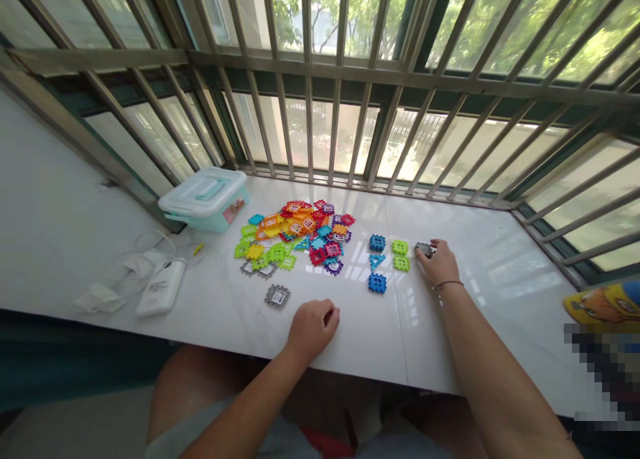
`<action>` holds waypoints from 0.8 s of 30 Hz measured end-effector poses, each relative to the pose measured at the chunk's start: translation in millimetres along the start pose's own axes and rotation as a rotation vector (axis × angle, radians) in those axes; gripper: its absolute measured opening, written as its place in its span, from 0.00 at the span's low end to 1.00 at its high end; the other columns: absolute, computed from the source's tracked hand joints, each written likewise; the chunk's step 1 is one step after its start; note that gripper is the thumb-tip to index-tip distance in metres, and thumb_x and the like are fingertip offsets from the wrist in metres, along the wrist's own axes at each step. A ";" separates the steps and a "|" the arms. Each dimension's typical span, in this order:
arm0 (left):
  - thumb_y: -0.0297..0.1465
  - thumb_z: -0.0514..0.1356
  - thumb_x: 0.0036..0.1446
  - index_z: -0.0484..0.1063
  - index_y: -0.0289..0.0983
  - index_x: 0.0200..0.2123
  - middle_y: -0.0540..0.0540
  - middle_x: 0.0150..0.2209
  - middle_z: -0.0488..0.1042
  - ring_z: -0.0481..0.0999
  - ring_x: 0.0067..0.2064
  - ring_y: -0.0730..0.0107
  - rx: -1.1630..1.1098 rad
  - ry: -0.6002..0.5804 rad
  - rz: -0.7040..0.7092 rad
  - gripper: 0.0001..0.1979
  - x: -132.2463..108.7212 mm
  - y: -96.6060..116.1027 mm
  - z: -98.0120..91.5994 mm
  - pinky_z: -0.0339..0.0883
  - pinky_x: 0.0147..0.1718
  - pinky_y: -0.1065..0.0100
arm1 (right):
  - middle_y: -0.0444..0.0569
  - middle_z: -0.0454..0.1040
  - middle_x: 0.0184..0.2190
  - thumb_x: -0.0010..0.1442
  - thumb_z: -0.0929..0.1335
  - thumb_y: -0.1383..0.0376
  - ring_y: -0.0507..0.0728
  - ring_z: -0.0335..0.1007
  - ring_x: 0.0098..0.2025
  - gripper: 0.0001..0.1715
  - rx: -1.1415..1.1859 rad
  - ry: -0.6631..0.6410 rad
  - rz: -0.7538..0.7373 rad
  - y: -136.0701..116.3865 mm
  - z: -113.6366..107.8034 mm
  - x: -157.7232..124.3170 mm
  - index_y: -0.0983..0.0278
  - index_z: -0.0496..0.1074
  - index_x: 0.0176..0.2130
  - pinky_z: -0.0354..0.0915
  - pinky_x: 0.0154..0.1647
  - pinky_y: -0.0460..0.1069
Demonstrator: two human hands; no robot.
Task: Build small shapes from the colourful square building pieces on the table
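Observation:
My right hand (439, 262) has its thumb and fingers closed on a grey building tile (423, 250) at the right of the white counter. Left of it lie green tiles (400, 247) and blue tiles (377, 283), with a light blue triangular tile (377, 262) among the blue ones. My left hand (314, 325) rests near the front edge, fingers curled in a loose fist with nothing visible in them. Just beyond it is another grey tile (277, 296). A mixed heap of coloured tiles (295, 227) spreads over the middle.
A light teal lidded box (205, 199) stands at the back left. In front of it lie a white power bank (161, 289), cables and crumpled tissue (103, 297). Barred windows (320, 125) border the counter (345, 352). A yellow printed item (603, 304) sits at the right edge.

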State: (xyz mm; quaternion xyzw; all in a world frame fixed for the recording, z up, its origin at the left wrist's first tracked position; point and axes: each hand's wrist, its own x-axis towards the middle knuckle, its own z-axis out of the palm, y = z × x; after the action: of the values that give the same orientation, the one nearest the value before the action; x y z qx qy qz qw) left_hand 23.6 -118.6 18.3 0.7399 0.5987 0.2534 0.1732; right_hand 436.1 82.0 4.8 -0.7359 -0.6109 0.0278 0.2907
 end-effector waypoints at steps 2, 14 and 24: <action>0.35 0.57 0.71 0.67 0.41 0.29 0.49 0.28 0.75 0.74 0.34 0.63 0.002 -0.005 -0.004 0.15 -0.2 0.1 -0.2 0.57 0.37 0.63 | 0.62 0.78 0.53 0.58 0.70 0.43 0.67 0.73 0.52 0.40 -0.002 0.001 -0.012 1.1 -0.2 0.5 0.65 0.67 0.59 0.67 0.55 0.59; 0.35 0.58 0.70 0.69 0.41 0.29 0.50 0.27 0.75 0.75 0.34 0.63 -0.006 0.004 0.002 0.14 0.5 0.4 -1.0 0.57 0.36 0.63 | 0.63 0.74 0.54 0.68 0.69 0.52 0.69 0.68 0.59 0.27 0.050 0.188 -0.407 -63.6 -30.1 -35.6 0.66 0.69 0.58 0.64 0.64 0.65; 0.58 0.66 0.62 0.79 0.42 0.50 0.45 0.41 0.85 0.82 0.43 0.54 -0.009 -0.219 0.412 0.28 -15.4 -0.2 7.8 0.70 0.45 0.58 | 0.58 0.71 0.64 0.71 0.68 0.65 0.67 0.67 0.63 0.20 0.070 -0.023 -0.808 -216.1 -28.9 -174.7 0.61 0.70 0.61 0.65 0.64 0.63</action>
State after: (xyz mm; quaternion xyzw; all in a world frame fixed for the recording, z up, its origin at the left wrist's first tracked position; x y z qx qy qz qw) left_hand 25.6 -133.2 9.2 0.8688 0.4114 0.2041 0.1852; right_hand 212.8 -71.0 73.6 -0.4259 -0.8529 -0.0598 0.2961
